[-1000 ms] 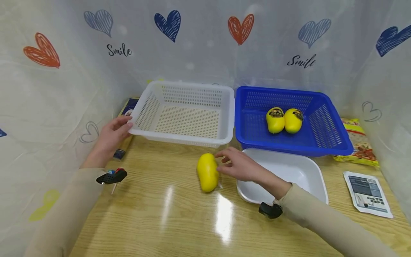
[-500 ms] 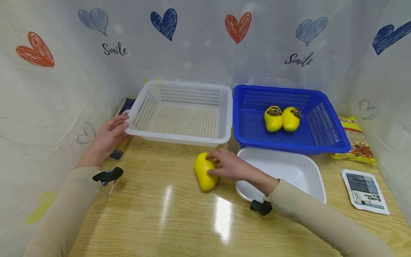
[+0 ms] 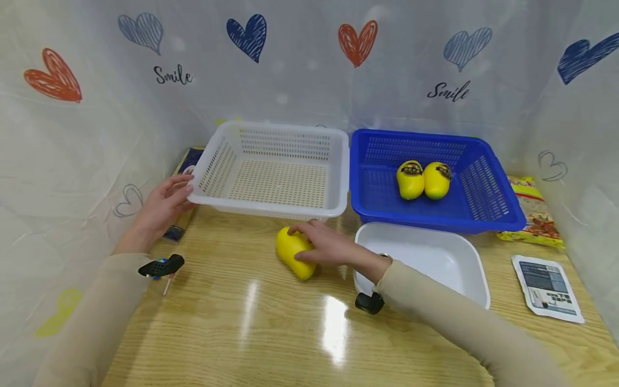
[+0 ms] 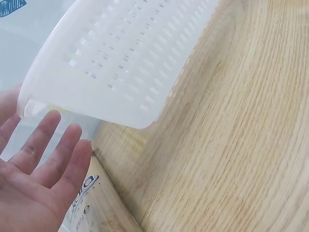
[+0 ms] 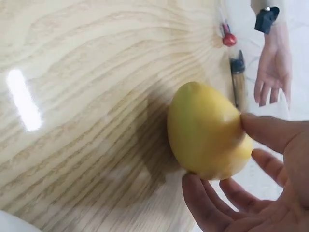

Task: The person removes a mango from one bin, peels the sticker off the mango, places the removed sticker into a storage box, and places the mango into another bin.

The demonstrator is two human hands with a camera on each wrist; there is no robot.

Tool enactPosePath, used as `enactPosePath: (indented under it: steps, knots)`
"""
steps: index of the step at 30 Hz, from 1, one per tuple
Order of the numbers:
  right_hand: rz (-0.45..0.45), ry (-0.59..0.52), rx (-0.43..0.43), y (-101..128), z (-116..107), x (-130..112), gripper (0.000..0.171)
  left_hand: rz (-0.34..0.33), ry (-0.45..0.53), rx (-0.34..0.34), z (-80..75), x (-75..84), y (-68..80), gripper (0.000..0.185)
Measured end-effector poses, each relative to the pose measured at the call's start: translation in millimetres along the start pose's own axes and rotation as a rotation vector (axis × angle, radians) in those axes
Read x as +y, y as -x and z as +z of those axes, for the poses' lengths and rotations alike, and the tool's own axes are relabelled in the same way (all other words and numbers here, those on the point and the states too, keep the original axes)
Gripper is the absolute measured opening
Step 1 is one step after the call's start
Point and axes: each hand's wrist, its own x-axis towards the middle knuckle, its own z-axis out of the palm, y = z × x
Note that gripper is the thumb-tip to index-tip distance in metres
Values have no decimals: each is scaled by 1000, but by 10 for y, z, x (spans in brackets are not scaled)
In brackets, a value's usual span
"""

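A yellow mango (image 3: 289, 248) is between the thumb and fingers of my right hand (image 3: 329, 244), close over the wooden table. In the right wrist view, the thumb presses one side of the mango (image 5: 200, 130) and fingertips touch its underside. My left hand (image 3: 162, 207) is at the left front corner of a white slotted basket (image 3: 271, 207). The left wrist view shows thumb and index finger pinching the basket rim (image 4: 31, 99), while the other fingers (image 4: 63, 159) spread below it. Two more mangoes (image 3: 411, 183) with black labels lie in a blue basket (image 3: 387, 215) on the right.
A white basin (image 3: 454, 263) stands before the blue basket, under my right forearm. Further right are a yellow snack bag (image 3: 534, 215) and a flat white packet (image 3: 548, 290). A long package (image 3: 191, 158) lies left of the white basket. A heart-printed sheet (image 3: 309, 70) encloses the back and sides.
My right hand has moved left onto the mango and taken hold of it. The mango has shifted left and tilted. My left hand stays at the white basket's corner.
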Motion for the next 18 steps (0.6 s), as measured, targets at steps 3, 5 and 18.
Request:
enactPosePath:
  steps: [3, 5, 18]
  knots:
    - [-23, -13, -27, -52, -3, 3, 52, -31, -69, 26, 2, 17, -1, 37]
    - [-24, -28, -37, -80, -9, -1, 51, -57, -114, 36, 4, 31, 2, 41]
    - [-125, -19, -35, -176, 44, 83, 48, -74, -164, 0, -29, 34, -19, 44]
